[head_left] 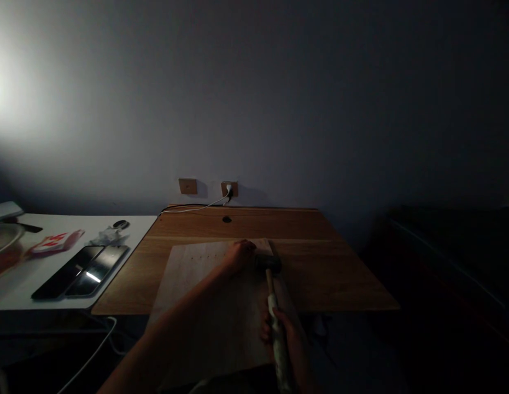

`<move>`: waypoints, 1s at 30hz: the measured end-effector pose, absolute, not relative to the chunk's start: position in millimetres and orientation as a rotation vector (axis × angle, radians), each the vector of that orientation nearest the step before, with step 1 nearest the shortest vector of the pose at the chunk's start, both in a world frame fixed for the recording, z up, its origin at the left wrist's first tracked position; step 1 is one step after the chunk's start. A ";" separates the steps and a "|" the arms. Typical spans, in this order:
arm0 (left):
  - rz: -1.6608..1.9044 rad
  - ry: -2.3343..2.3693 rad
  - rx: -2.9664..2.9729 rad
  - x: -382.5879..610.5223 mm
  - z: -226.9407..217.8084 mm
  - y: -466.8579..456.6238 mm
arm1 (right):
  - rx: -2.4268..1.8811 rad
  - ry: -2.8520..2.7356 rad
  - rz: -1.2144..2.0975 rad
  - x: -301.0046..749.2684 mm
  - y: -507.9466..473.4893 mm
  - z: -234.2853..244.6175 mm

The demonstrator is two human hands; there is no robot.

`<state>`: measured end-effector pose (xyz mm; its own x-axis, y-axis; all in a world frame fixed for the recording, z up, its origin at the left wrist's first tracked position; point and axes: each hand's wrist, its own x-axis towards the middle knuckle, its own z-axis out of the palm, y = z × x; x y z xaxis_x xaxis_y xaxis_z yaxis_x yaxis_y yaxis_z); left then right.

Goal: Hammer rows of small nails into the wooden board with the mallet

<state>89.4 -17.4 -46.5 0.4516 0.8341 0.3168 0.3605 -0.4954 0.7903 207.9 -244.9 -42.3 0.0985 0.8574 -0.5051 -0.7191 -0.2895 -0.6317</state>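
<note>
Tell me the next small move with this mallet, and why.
Probably ease your left hand back from the dark mallet head first. It sits right beside that head on the pale wooden board, while your right hand grips the white-wrapped handle, so a swing from here could catch your fingers.

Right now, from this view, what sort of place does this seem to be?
Probably a dim home room used for small woodwork: a mallet in the right hand, a wooden board on a wooden desk, and a wall socket.
</note>
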 end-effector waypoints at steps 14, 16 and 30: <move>0.790 1.097 2.431 78.8 -33.3 -28.3 | -1.564 -0.743 1.251 217.8 -247.3 -28.7; 0.771 1.023 2.574 67.8 -27.7 -32.7 | -1.686 -1.031 1.070 222.1 -247.0 -23.7; 0.654 1.076 2.813 -60.9 -14.1 -105.5 | -1.797 -1.581 0.207 263.1 -234.4 -47.0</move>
